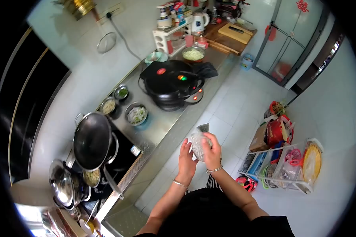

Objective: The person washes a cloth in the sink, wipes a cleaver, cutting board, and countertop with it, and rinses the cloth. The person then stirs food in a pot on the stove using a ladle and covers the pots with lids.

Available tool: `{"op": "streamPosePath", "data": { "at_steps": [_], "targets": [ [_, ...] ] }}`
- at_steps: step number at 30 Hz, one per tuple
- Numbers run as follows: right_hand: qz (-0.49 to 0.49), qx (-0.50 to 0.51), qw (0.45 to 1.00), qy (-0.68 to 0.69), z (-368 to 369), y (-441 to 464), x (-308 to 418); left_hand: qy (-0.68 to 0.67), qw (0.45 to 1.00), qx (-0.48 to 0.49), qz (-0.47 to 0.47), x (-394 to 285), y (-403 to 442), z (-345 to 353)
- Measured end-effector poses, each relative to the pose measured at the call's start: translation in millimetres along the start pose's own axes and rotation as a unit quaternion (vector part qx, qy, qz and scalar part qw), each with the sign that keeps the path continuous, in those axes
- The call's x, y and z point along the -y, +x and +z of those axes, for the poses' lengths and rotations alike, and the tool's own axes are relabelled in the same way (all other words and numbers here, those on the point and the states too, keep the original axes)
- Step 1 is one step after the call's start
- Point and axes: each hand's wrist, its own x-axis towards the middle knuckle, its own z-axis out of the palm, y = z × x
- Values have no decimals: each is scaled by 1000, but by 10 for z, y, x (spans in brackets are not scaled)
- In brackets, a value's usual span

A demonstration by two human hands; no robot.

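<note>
A greyish-white packet or cloth [197, 145] with a darker grey end is between my two hands, above the floor beside the counter; what it is exactly I cannot make out. My right hand [212, 149] is closed around its right side. On its left side, my left hand [186, 161] is against it with fingers bent. Nearest on the steel counter [156, 132] is a metal bowl of chopped white and green food [137, 114]. A black electric pan [166, 79] with lit indicators stands behind that bowl.
An empty wok [91, 140] sits on the stove at left, near a lidded pot [63, 183]. Small bowls [108, 106] stand beside the wok. A cutting board with a knife [235, 33] lies at the back. At right are a storage rack [281, 170] and a glass door [290, 39].
</note>
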Motion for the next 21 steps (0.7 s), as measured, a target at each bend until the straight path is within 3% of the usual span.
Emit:
{"op": "streamPosePath", "data": {
  "at_steps": [1,3,4,5,7,8,9,11,12,15,17,21],
  "targets": [
    [-136,41,980,-142,-108,175,10,3,1000,7,-2,95,178,89],
    [-242,126,932,-239,-303,502,55,-7,986,163,-19,368,584,241],
    [-268,159,918,-246,-370,664,190,-144,943,298,-38,434,744,455],
    [-294,194,902,-251,-462,843,314,-146,942,299,-38,491,899,672],
    [-280,192,912,-229,-718,1203,305,-273,890,343,-125,483,1066,1197],
    [-267,190,922,-206,-851,1381,288,-318,853,395,-122,512,1163,1410],
    [-270,195,920,-207,-991,1613,288,-321,852,397,-118,569,1309,1591],
    [-311,145,897,-279,-1268,2083,276,-148,927,343,-38,691,1583,1859],
    [-322,142,877,-326,-1373,2293,286,-235,913,320,-94,713,1651,2045],
    [-286,158,879,-348,-1579,2777,263,-348,878,297,-145,934,2025,2343],
    [-271,183,874,-360,-1742,3067,139,-342,896,243,-147,1028,2283,2566],
    [-253,179,874,-373,-1964,3744,-64,-251,922,274,-111,1069,2887,3121]
  ]
}}
